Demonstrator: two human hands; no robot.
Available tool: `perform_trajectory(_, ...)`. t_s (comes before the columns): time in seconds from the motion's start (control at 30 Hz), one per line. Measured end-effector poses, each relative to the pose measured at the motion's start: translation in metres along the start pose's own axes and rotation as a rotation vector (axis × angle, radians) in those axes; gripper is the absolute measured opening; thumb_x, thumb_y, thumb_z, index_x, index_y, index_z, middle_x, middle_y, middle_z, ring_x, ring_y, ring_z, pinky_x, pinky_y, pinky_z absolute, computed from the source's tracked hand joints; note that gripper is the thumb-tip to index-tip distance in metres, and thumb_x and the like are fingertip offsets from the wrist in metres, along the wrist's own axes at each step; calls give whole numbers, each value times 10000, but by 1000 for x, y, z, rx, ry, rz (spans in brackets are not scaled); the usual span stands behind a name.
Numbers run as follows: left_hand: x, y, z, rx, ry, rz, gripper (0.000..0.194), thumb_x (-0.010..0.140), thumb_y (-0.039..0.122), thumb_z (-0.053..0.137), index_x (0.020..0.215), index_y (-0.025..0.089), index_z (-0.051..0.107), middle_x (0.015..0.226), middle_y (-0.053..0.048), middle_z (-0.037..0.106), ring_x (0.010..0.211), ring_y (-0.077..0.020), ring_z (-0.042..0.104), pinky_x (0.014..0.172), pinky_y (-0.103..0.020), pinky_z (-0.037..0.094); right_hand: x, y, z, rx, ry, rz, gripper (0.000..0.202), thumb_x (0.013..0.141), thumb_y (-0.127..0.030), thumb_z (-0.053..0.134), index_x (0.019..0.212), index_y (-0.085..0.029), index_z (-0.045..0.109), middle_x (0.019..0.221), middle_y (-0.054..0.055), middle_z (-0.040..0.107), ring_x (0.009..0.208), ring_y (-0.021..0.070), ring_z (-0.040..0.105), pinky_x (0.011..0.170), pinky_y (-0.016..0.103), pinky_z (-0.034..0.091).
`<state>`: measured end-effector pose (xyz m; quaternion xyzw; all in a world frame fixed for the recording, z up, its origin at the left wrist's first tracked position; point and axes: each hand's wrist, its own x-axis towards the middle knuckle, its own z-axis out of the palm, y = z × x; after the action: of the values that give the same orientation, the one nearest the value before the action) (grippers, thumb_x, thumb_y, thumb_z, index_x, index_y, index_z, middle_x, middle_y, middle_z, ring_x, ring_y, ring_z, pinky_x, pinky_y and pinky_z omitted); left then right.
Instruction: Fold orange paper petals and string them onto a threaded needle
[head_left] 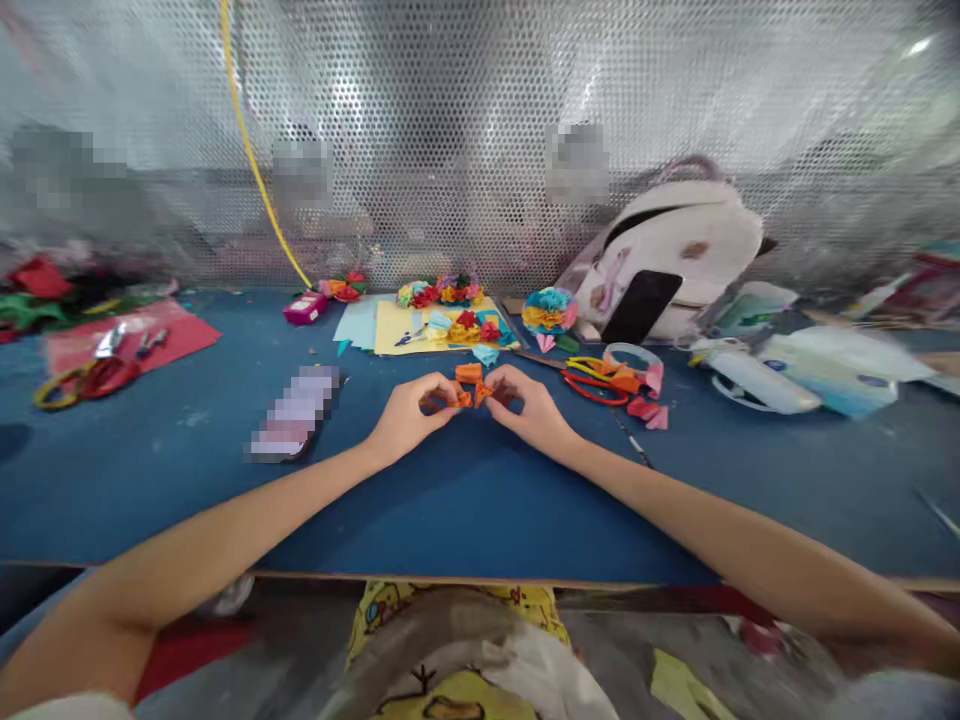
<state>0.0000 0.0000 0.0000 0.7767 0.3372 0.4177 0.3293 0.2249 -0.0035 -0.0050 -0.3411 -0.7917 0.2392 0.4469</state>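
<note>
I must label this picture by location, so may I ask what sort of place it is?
Probably a craft workroom or studio: colourful flowers, apparently made of paper, and scissors lie on a long blue table.

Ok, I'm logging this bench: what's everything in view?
orange paper: about three, orange, centre
paper flowers: several, multicoloured, back
scissors: several, red/yellow handles, both sides
sheets: several, red/yellow/pale blue, left and back
box: one, magenta, back left
phone: one, screen blurred, left
backpack: one, whitish, back right
black phone: one, black, against backpack
pack: one, white/blue, right
cord: one, yellow, back left
mesh panel: one, silver, behind
table: one, blue, beneath
left hand: one, bare, centre
right hand: one, bare, centre
</note>
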Motion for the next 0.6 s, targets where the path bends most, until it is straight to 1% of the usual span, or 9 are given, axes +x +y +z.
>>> perform_trajectory(0.1, 1, 2, 0, 14, 10, 25, 80, 822, 99, 649, 849, 173, 651, 964, -34, 709, 883, -163, 670, 764, -271, 538, -1, -3, 2, 1, -40, -21, 97, 880, -182, 566, 970, -214, 555, 866, 10, 618, 696, 138, 595, 665, 274, 507)
perform_trajectory(0.2, 2, 2, -1, 23, 25, 44, 100, 808, 90, 655, 851, 180, 659, 1002, -39, 681, 936, -173, 652, 775, -273, 530, -2, -5, 2, -1, -57, -33, 121, 872, -170, 565, 984, -214, 582, 908, 23, 640, 739, 151, 615, 695, 285, 516)
perform_trajectory(0.27, 2, 1, -1, 26, 32, 45, 84, 810, 111, 674, 853, 181, 661, 988, -39, 661, 916, -171, 641, 752, -269, 522, -3, -5, 0, -2, -53, -35, 128, 876, -169, 561, 993, -213, 590, 927, 29, 648, 760, 156, 620, 712, 290, 519)
perform_trajectory(0.43, 2, 1, 0, 4, 8, 34, 46, 835, 152, 684, 867, 175, 660, 909, -23, 628, 771, -136, 620, 715, -265, 523, -3, -4, -1, 5, -47, -28, 119, 889, -184, 560, 1001, -213, 590, 928, 30, 664, 749, 156, 622, 709, 288, 523)
perform_trajectory(0.6, 2, 2, 1, -42, 11, 46, 51, 843, 156, 670, 890, 173, 660, 993, -44, 608, 834, -144, 635, 751, -275, 547, -3, -3, 0, 9, -67, -26, 104, 896, -191, 566, 986, -212, 614, 940, 33, 668, 762, 156, 622, 720, 287, 526)
